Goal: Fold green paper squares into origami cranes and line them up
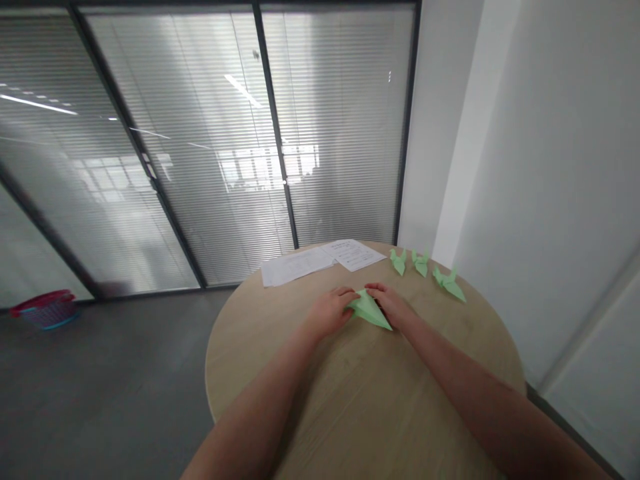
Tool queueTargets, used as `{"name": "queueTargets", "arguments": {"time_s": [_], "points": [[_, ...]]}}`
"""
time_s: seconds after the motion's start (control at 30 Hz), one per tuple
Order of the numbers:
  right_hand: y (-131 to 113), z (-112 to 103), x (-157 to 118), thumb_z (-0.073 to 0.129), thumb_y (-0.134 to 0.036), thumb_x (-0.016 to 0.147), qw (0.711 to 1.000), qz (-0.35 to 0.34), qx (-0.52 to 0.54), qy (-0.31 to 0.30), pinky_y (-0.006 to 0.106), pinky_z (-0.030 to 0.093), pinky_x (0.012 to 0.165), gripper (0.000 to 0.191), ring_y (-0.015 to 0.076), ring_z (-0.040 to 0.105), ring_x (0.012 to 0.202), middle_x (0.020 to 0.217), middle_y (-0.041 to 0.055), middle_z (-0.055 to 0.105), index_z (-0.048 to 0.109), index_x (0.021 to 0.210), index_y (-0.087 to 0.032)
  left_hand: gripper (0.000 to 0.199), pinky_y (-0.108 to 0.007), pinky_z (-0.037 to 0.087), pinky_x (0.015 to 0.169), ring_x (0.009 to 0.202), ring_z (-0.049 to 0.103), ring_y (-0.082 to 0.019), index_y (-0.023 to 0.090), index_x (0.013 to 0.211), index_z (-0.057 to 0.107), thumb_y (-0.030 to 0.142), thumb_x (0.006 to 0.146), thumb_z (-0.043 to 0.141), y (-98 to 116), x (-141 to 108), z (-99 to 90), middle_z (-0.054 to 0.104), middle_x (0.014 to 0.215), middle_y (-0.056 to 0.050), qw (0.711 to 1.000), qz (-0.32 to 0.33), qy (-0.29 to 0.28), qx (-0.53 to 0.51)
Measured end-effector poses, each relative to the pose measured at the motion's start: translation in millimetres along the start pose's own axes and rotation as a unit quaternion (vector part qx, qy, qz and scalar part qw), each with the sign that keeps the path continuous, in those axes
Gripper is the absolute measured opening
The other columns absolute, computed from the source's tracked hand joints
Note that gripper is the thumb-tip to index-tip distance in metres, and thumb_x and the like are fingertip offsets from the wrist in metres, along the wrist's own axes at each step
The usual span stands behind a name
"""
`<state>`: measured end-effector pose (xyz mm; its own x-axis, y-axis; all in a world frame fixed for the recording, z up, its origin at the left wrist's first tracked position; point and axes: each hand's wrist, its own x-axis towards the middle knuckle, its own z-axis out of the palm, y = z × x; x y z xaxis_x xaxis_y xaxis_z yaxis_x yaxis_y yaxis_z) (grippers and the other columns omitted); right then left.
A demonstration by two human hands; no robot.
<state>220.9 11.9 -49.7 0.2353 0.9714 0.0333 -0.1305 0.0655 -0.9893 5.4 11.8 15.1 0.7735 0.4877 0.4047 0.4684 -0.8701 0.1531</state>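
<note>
A partly folded piece of light green paper (pixel 370 311) is between my two hands, low over the middle of the table, with one pointed end toward me. My left hand (pixel 331 311) grips its left edge, the fingers closed with the thumb below. On the far right side of the paper, my right hand (pixel 391 304) has its fingers bent around the edge. The right palm side and thumb are hidden. Beyond my right hand stand folded green paper birds: one on the left (pixel 399 261), one in the middle (pixel 421 263) and one on the right (pixel 450 284).
The round wooden table (pixel 370 407) carries printed sheets (pixel 354 255) and more white paper (pixel 299 265) at its far edge. Behind it is a glass partition with blinds (pixel 340 133); a white wall (pixel 560 200) rises on the right. A pink and blue basket (pixel 47 310) sits on the floor at left.
</note>
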Motion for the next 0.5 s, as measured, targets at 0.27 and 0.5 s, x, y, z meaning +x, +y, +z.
{"name": "queueTargets", "arguments": {"time_s": [0.27,0.5], "points": [[-11.5,7.9,-14.4,0.063,-0.052,0.086,0.995,0.038,0.021,-0.088,0.027,0.052,0.056,0.036,0.0228,0.071,0.085,0.111,0.0090,0.075,0.070,0.110,-0.025,0.047,-0.036,0.050,0.102,0.114,0.066,-0.025,0.025,0.130,0.068,0.011,0.086,0.059,5.0,0.1,-6.6,0.068,0.134,-0.007,0.999,-0.027,0.006,-0.026],[-17.3,17.7,-22.7,0.055,-0.057,0.093,0.972,0.067,0.110,-0.197,0.034,0.059,0.068,0.043,0.0221,0.071,0.085,0.111,0.0076,0.073,0.065,0.121,-0.026,0.034,-0.036,0.050,0.097,0.106,0.068,-0.026,0.020,0.118,0.074,0.015,0.092,0.052,2.7,3.4,-7.0,0.074,0.119,-0.010,0.990,-0.133,0.025,-0.043]]}}
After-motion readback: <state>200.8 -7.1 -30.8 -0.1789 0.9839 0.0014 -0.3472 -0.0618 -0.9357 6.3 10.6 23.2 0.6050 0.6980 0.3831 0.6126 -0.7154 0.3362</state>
